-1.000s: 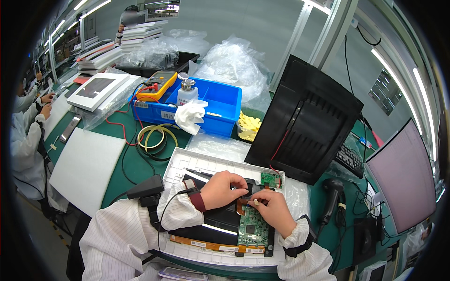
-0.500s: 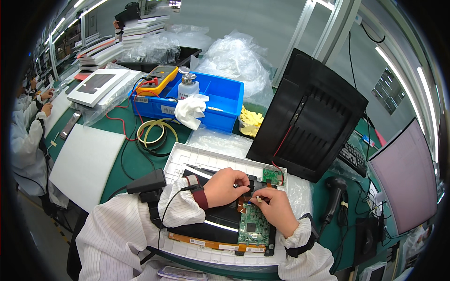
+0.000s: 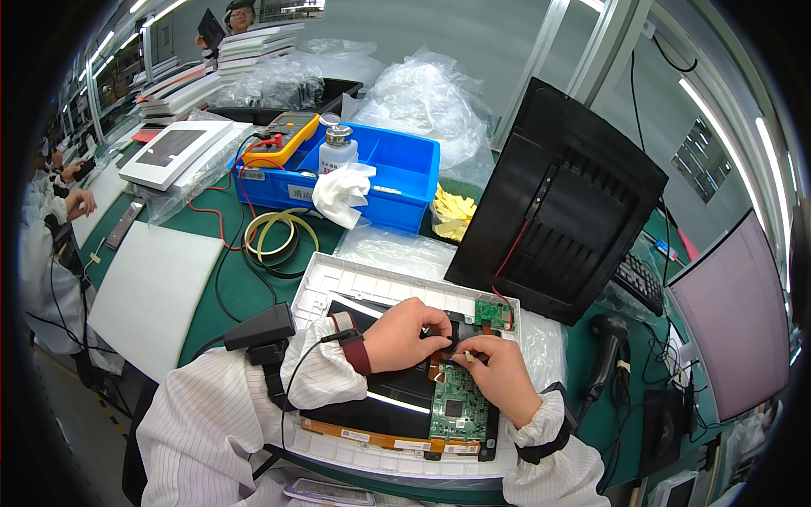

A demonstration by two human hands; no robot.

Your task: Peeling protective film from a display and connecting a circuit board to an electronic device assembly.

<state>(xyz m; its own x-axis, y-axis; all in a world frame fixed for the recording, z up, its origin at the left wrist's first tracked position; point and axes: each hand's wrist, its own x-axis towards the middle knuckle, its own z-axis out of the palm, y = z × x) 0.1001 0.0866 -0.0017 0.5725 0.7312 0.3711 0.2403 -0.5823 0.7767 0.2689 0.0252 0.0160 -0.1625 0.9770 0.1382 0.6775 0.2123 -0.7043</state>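
Note:
A white display housing lies face down on the bench with a black panel inside. Over the panel's right part sits a green circuit board, and an orange flex strip runs along the near edge. My left hand is above the upper middle of the panel, thumb and fingers pinched together; what they hold is hidden. Just right of it, my right hand pinches a small pale piece, too small to name, above the board's upper end. A smaller green board sits at the housing's far right corner.
Behind the housing stand a black back cover and a blue bin with a bottle and a multimeter. A barcode scanner and a monitor are at right; a white foam sheet lies left.
My hands stay almost in place, both still pinched close together. The view has shifted slightly. At the far left, a person's head has come up behind the stack, and a co-worker's hand has moved.

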